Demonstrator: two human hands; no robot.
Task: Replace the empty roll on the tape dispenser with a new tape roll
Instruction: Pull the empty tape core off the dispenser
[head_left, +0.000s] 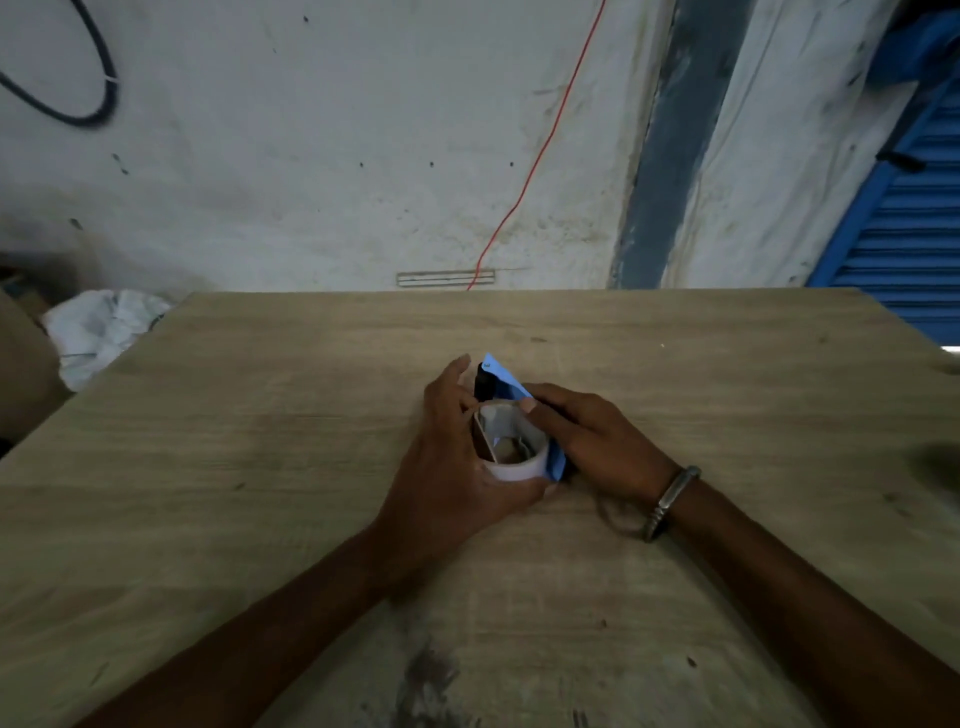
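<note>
Both hands are bunched together mid-table on the light wood-grain tabletop (260, 467). The left hand (447, 467) is wrapped around a pale, whitish tape roll with a cardboard core (511, 441), thumb under it and fingers curled over the far side. The right hand (587, 441) is clamped on the blue plastic tape dispenser with a black front part (498, 376), fingers curled over its side, a metal bangle (670, 501) on that wrist. The roll sits right against the dispenser's side, apparently at the hub — can't tell if it's fully seated, the hands hide that.

What I'd worry about: it's hard to say whether this is the spent roll or the fresh one, since the picture is dim and soft. If it's going on crooked, the core could jam on the hub. And the left fingertips are close to the front end, where the cutter usually is — a slip there could nick a finger.
</note>
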